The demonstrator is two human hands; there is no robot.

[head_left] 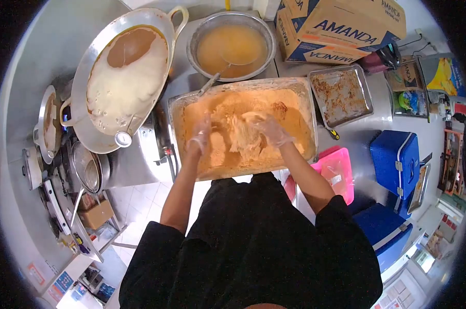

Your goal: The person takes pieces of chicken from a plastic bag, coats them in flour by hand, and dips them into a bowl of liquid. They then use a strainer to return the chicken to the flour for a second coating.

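Note:
Both my hands wear clear plastic gloves and are over a large rectangular tub (pixel 314 123) of orange-tan breading flour (pixel 222 100). At the tub's left side, my left hand (pixel 201 135) has its fingers stretched out, touching or just above the flour. My right hand (pixel 270 131) is right of the middle, its fingers smeared by motion near a blurred, flour-coated mass (pixel 243 135). What that mass is, I cannot make out. A darker reddish-brown clump (pixel 279 109) lies in the flour behind my right hand.
A big pan of foaming oil (pixel 125 82) with a dial thermometer (pixel 123 139) stands left. Behind the tub are a metal bowl (pixel 193 49) of cloudy liquid with a ladle (pixel 210 83), and cardboard boxes (pixel 341 31). A crumb-stained tray (pixel 341 95), pink container (pixel 341 172) and blue coolers (pixel 395 162) are right.

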